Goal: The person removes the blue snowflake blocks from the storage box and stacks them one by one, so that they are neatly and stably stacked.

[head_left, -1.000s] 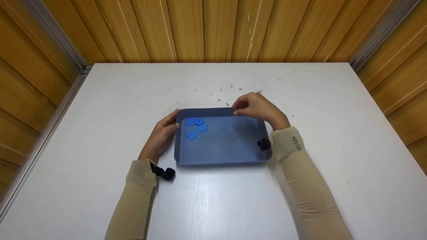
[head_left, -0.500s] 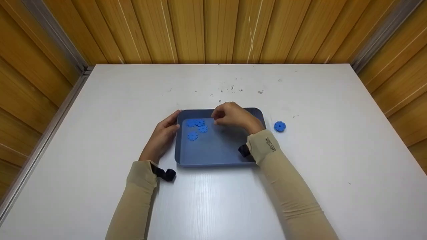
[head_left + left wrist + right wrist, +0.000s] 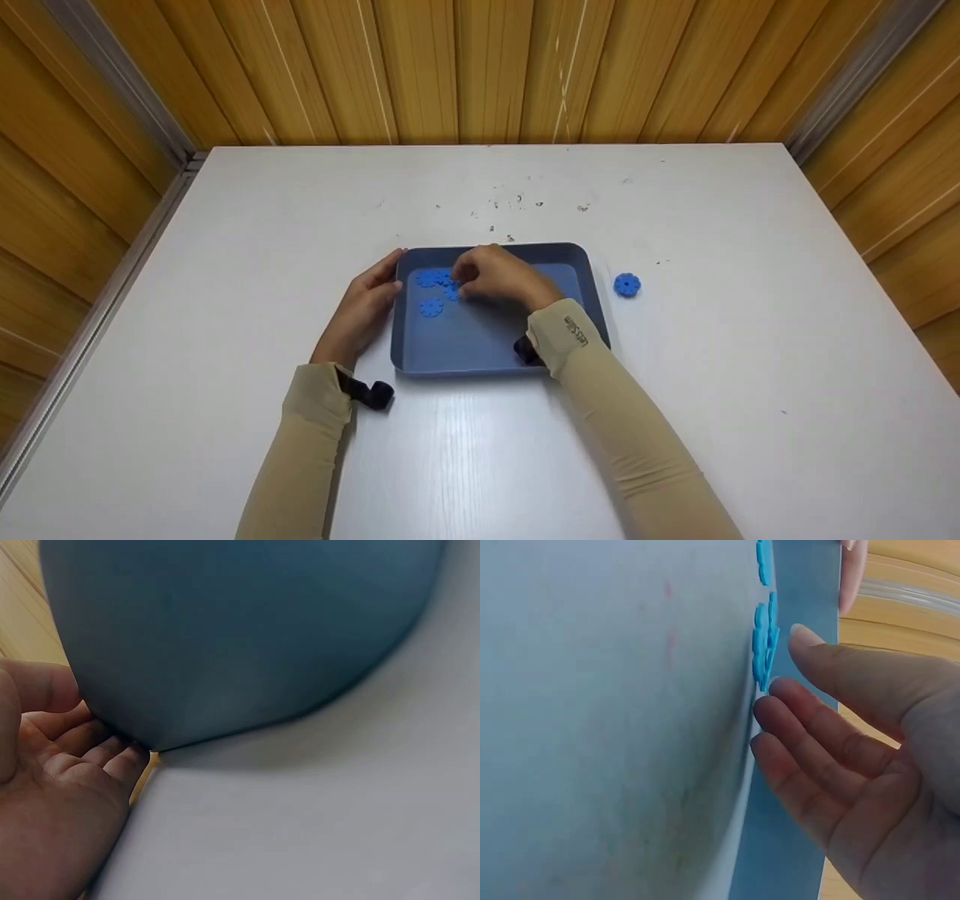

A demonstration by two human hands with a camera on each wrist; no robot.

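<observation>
A grey-blue tray lies on the white table, with several notched blue plastic discs towards its back left corner. My left hand holds the tray's left side, thumb at the rim and fingers against the outer wall; in the left wrist view its fingers meet the tray's edge. Over the tray, my right hand reaches down to the discs and partly covers them. The right wrist view shows its thumb and fingers apart, fingertips right beside a small cluster of discs.
One blue disc lies on the table, right of the tray. Wood-look panels stand along the back and both sides. A small black camera sits at the left wrist, close to the tray's near left corner.
My right hand has moved left and down across the tray, from its back rim to the discs. This uncovers the blue disc on the table at right. The left hand stays put.
</observation>
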